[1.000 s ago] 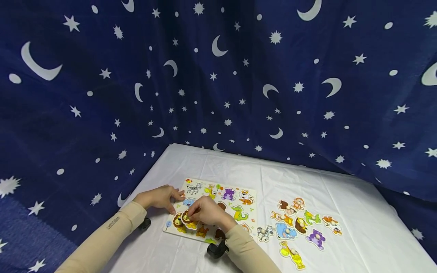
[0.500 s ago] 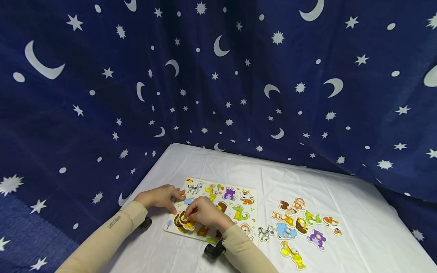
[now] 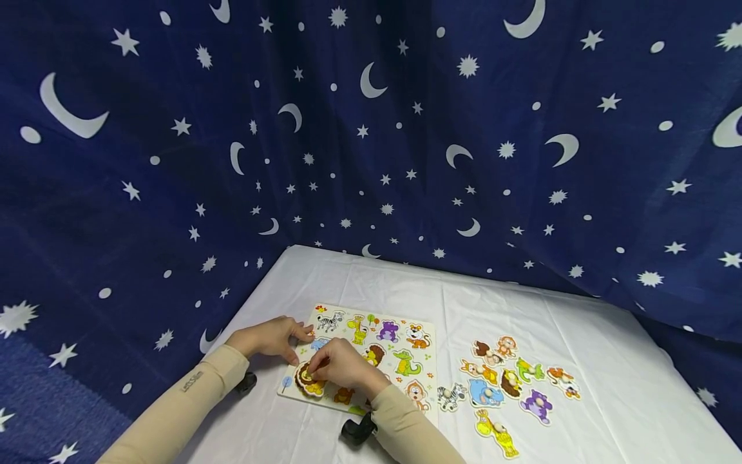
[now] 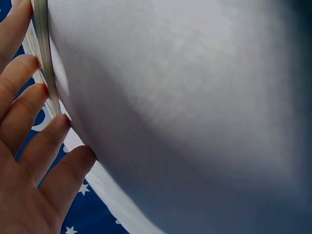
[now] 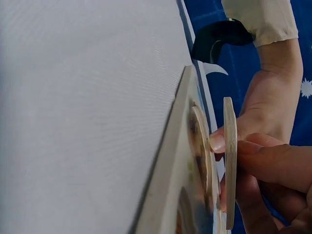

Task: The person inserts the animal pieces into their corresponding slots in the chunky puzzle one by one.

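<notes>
Head view: over the last second my right hand [image 3: 342,365] has drawn back toward the board's near-left corner, and the lion piece [image 3: 307,380] has come down with it; before it sat tipped up under my fingers, now it lies nearly flat over the lion recess. I judge the piece is close to seated but not yet let go. The fingers are curled and pinching the piece's knob. My left hand [image 3: 272,336] has not moved: it rests at the left edge of the board [image 3: 400,348], fingers lightly bent, steadying it. The board lies on the white table [image 3: 522,309]. Its other recesses look empty, showing only printed animals; I cannot be sure of the ones under my hand. The loose pieces [image 3: 504,383] lie in a cluster on the table right of the board, apart from it.

Left wrist view: the fingers [image 4: 36,141] are spread and nearly straight, tips against the thin edge of the board [image 4: 44,53], with table cloth [image 4: 195,97] filling the rest.

Right wrist view: seen edge-on, the lion piece [image 5: 229,161] stands a little off the board [image 5: 180,161], not touching along its visible length, so it is not fully seated. My fingertips [image 5: 219,143] pinch between piece and board. The left hand [image 5: 273,97] shows beyond.
</notes>
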Action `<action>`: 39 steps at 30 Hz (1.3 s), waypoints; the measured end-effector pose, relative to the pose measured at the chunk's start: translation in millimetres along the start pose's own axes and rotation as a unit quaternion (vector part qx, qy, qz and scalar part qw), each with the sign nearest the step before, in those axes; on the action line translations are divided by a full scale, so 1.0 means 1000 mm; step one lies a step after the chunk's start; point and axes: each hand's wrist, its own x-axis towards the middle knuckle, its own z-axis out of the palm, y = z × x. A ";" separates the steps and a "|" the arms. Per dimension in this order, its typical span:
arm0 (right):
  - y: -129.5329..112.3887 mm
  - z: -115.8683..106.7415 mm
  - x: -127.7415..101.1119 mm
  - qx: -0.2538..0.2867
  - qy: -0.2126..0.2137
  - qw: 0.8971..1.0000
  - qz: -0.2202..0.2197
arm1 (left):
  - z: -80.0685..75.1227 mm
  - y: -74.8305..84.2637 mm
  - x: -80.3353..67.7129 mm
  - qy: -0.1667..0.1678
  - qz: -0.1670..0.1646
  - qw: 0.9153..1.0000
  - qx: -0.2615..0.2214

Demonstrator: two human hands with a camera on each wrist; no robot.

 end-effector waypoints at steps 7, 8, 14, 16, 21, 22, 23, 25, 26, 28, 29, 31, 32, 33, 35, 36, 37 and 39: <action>0.001 0.004 0.001 -0.002 0.005 1.000 0.013 | -0.001 0.000 0.000 -0.003 0.009 1.000 -0.007; 0.002 0.005 0.001 -0.001 0.005 1.000 0.013 | -0.001 -0.001 0.001 -0.003 0.010 1.000 -0.007; 0.005 0.008 0.001 -0.010 0.001 1.000 0.009 | 0.000 -0.003 0.001 -0.003 0.012 1.000 -0.007; 0.005 0.008 0.002 -0.012 0.001 1.000 0.010 | 0.000 -0.002 0.001 -0.002 0.012 1.000 -0.010; 0.005 0.008 0.004 -0.015 0.001 1.000 0.011 | 0.000 -0.002 0.001 -0.002 0.011 1.000 -0.018; 0.005 0.008 0.004 -0.014 0.001 1.000 0.012 | 0.000 -0.002 0.001 -0.002 0.011 1.000 -0.020; 0.005 0.008 0.004 -0.014 0.001 1.000 0.013 | 0.000 -0.002 0.001 -0.002 0.010 1.000 -0.020; 0.005 0.008 0.004 -0.013 0.000 1.000 0.015 | 0.000 -0.002 0.001 -0.002 0.009 1.000 -0.019; 0.005 0.008 0.004 -0.012 0.000 1.000 0.014 | 0.000 -0.002 0.001 -0.001 0.008 1.000 -0.017; 0.005 0.008 0.004 -0.015 0.000 1.000 0.014 | -0.001 -0.001 0.001 0.000 0.007 1.000 -0.013; 0.005 0.008 0.005 -0.019 0.000 1.000 0.014 | -0.001 -0.001 0.000 0.001 0.008 1.000 -0.011; 0.005 0.008 0.005 -0.023 -0.002 1.000 0.014 | -0.002 0.000 0.000 0.000 0.009 1.000 -0.010; 0.005 0.008 0.006 -0.025 -0.002 1.000 0.014 | -0.002 0.000 0.000 0.000 0.010 1.000 -0.011; 0.006 0.009 0.007 -0.028 -0.004 0.999 0.016 | -0.003 0.001 0.000 -0.001 0.011 1.000 -0.013; 0.005 0.009 0.007 -0.028 -0.005 0.999 0.018 | -0.003 0.002 0.000 -0.002 0.011 1.000 -0.017; 0.005 0.009 0.008 -0.028 -0.007 0.999 0.016 | -0.003 0.002 0.000 -0.003 0.013 1.000 -0.016; 0.004 0.009 0.008 -0.027 -0.008 0.999 0.017 | -0.003 0.002 0.000 -0.004 0.012 1.000 -0.021; 0.003 0.009 0.009 -0.032 -0.010 0.999 0.011 | -0.003 0.002 -0.001 -0.005 0.015 1.000 -0.023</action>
